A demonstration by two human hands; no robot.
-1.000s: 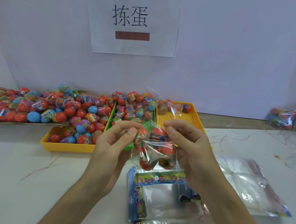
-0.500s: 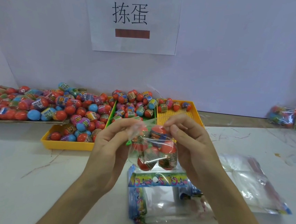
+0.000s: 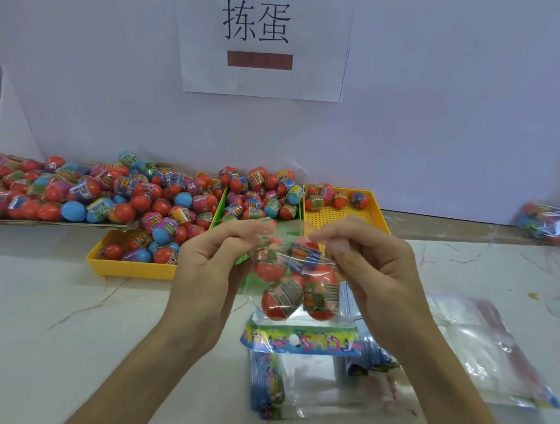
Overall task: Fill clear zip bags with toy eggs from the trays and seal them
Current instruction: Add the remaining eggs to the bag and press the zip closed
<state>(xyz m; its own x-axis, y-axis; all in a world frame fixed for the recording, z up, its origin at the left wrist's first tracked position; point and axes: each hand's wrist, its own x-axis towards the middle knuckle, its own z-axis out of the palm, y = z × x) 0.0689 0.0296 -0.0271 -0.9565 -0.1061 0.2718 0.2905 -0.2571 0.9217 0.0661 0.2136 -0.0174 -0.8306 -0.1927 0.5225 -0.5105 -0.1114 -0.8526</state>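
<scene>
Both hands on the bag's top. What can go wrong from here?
Left hand and right hand pinch only the top of the bag, held aloft; eggs sit high under the zip, so the seal may close only partly. If a pinch slips, the eggs would likely spill onto the empty bags below.

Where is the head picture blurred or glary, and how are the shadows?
Head view: the sign is sharp. Head view: the right hand and the top of the held bag look smeared. Head view, far right edge: the filled bags are blurred. Head view: white glare lies on the empty bags; shadows are soft.
</scene>
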